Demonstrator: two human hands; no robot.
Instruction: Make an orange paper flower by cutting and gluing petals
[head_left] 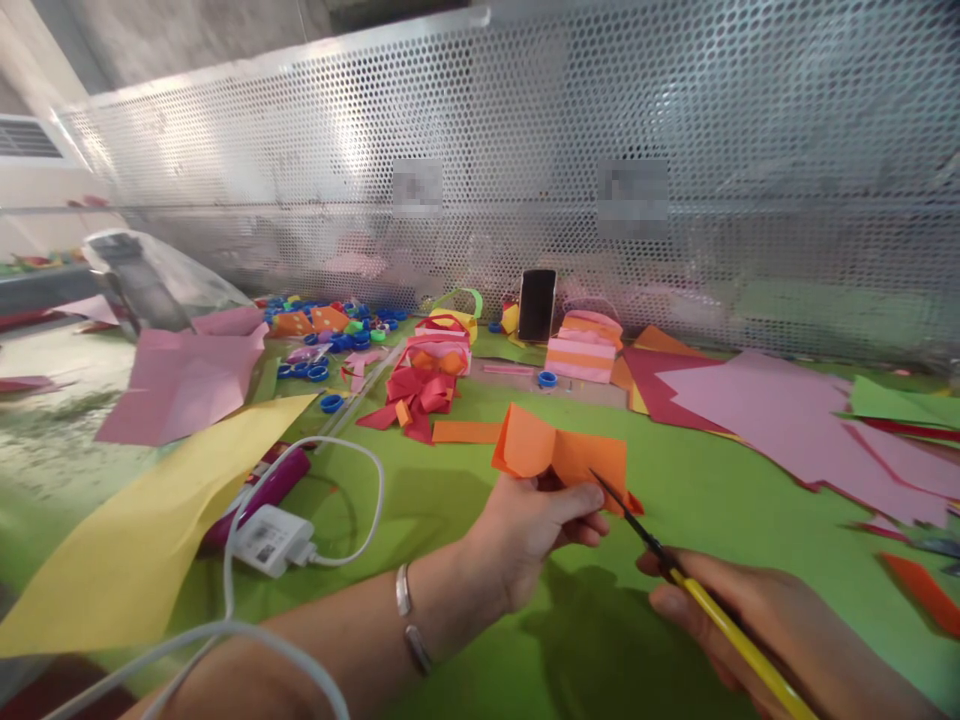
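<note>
My left hand (529, 530) is closed on a folded orange paper (559, 452), held up above the green table cover (465, 500). My right hand (757, 620) grips scissors with yellow handles (675, 570). Their dark blades point up and left and touch the paper's lower right edge. A metal bangle sits on my left wrist.
A large yellow sheet (142, 530) lies at the left, with a white charger and cable (274, 540) and a purple object beside it. Pink sheets (795, 410) spread at the right. Paper crafts, blue rings and a standing phone (537, 304) line the perforated metal panel behind.
</note>
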